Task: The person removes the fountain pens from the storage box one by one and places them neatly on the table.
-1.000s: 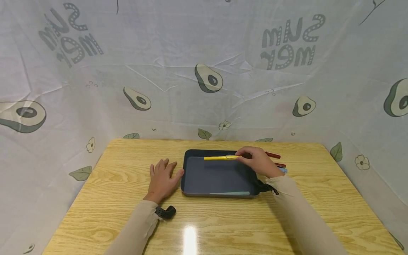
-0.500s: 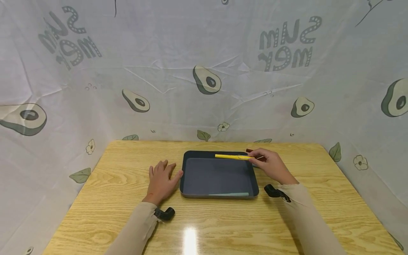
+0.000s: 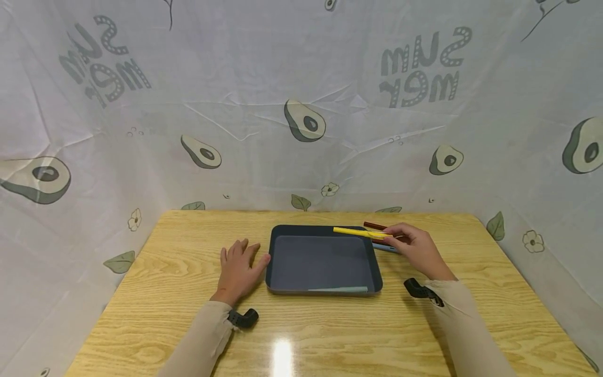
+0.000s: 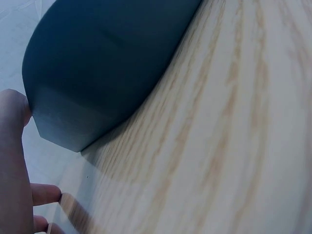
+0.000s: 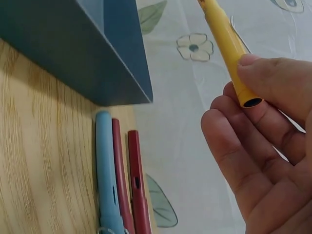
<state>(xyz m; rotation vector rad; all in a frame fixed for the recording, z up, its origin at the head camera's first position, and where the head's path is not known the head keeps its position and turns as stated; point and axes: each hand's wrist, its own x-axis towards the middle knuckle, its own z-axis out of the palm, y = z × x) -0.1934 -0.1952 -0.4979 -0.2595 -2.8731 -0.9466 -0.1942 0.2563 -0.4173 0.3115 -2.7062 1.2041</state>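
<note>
My right hand [image 3: 419, 250] pinches a yellow pen [image 3: 352, 231] near its capped end, between thumb and fingers. The pen is held raised, its far end over the back right part of a dark grey tray [image 3: 320, 264]. In the right wrist view, a light blue pen [image 5: 105, 165] and two dark red pens [image 5: 137, 175] lie side by side on the table, beside the tray. On the tray's other side rests my left hand [image 3: 238, 269], fingers spread on the wood. Its thumb [image 4: 14, 109] touches the tray's left wall.
The wooden table [image 3: 301, 335] reaches back to a white printed cloth [image 3: 254, 173], which also hangs at both sides. A pale strip [image 3: 339, 289] shows along the tray's front inner wall. Black wrist mounts [image 3: 245, 318] sit at both cuffs.
My right hand has moved right with the yellow pen, from above the tray to beyond its right edge. More of the pens lying there now show. The left hand keeps its place.
</note>
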